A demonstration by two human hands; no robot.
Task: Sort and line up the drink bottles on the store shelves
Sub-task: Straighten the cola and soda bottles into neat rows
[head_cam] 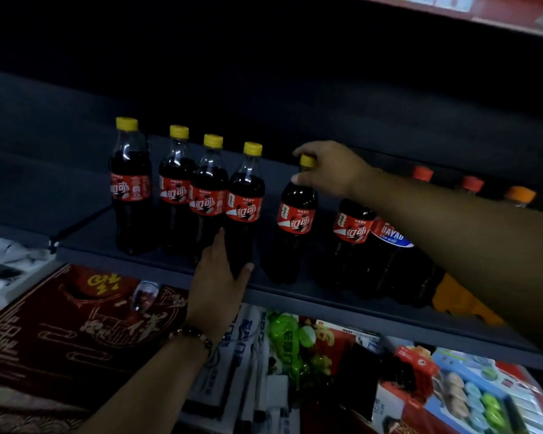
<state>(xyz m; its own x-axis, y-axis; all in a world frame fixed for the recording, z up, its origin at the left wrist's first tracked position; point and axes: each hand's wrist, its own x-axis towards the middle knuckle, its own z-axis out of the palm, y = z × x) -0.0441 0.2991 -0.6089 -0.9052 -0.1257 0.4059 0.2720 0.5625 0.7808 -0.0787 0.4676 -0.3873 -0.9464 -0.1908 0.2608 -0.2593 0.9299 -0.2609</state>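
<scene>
The right hand [333, 170] pinches the full, heavy cola bottle [297, 220] at its slick neck, while the left hand [220, 286] cups a neighbouring bottle [243, 208] low for steadier sliding.

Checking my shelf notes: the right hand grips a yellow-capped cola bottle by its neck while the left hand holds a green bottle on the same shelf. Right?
Not quite. In the head view the left hand holds another cola bottle, not a green one. The right hand does grip a yellow-capped cola by its neck.
</scene>
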